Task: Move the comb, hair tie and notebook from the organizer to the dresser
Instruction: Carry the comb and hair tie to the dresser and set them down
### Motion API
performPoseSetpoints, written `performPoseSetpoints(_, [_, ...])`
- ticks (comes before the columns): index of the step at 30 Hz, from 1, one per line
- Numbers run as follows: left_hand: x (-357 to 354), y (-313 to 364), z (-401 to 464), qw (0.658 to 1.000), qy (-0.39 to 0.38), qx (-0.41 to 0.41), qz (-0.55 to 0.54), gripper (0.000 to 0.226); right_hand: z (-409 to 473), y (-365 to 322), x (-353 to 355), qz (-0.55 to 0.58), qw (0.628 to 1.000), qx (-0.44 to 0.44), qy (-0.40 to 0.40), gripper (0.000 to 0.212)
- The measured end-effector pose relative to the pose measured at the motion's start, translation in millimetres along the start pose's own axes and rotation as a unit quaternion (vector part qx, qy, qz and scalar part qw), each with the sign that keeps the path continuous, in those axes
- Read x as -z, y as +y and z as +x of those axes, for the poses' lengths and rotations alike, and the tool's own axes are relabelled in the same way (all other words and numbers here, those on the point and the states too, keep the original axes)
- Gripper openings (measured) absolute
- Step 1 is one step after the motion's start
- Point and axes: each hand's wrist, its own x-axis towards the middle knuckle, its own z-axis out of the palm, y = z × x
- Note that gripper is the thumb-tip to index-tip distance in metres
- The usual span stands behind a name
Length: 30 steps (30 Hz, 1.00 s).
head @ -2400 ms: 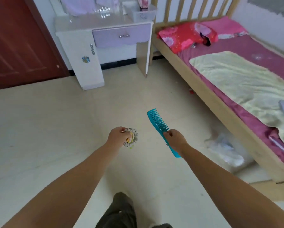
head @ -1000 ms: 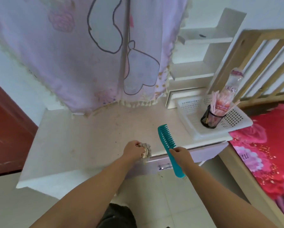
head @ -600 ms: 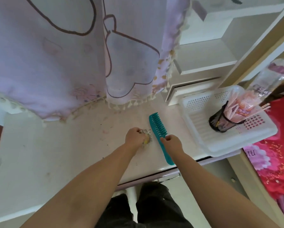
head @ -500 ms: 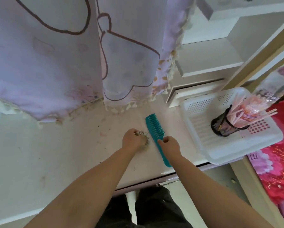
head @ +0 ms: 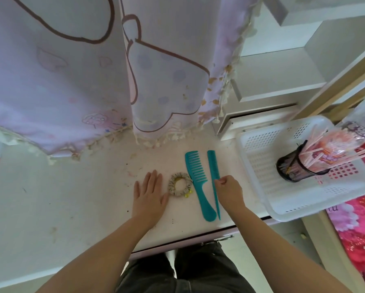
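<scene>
On the white dresser top (head: 82, 187) lie a wide-toothed teal comb (head: 196, 172) and, just right of it, a thin teal tail comb (head: 212, 163), both pointing away from me. A pale patterned hair tie (head: 171, 185) rests left of the wide comb. My left hand (head: 149, 193) lies flat and open on the dresser, its thumb side beside the hair tie. My right hand (head: 230, 191) pinches the thin comb where its teeth meet the tail. No notebook is in view.
A white perforated basket (head: 304, 208) at the dresser's right end overhangs the edge and holds a black mesh cup (head: 293, 168) of pink sticks. A lilac cloth (head: 71, 81) hangs over the back. White shelves (head: 283, 81) stand behind; a red bed (head: 359, 229) lies right.
I carried the hair tie and combs to the dresser and laid them down. My left hand let go of the hair tie and opened flat; my right hand shifted onto the thin comb.
</scene>
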Motion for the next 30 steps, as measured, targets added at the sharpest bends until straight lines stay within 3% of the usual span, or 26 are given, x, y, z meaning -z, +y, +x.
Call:
performPoseSetpoints(4, [-8,-9,-2,0.999,-0.010,-0.025,0.020,0.064,-8,0,-11,-0.117,0.992,0.045,0.003,0.031])
performPoseSetpoints(10, [-4,-9,-1,0.998,-0.036,-0.030,0.033,0.064,-11,2,1,-0.063,0.998,0.024,-0.002,0.032])
performPoseSetpoints(14, [16,-4,3,0.998,-0.046,-0.039,0.014,0.060,-36,18,6,-0.067,0.997,0.014,0.036,0.033])
performPoseSetpoints(18, [39,4,4,0.987,0.005,-0.159,0.027,0.055,-85,41,0,-0.100,0.987,-0.014,0.125,0.036])
performPoseSetpoints(23, [42,39,-26,0.908,0.055,-0.408,0.076,0.051,-180,86,-20,-0.165,0.959,-0.093,0.211,0.041])
performPoseSetpoints(27, [16,86,-84,0.841,-0.030,-0.526,0.123,0.056,-276,131,-41,-0.163,0.940,-0.194,0.227,0.046])
performPoseSetpoints(30, [-14,119,-149,0.763,-0.086,-0.620,0.160,0.056,-359,170,-65,-0.116,0.915,-0.301,0.242,0.049])
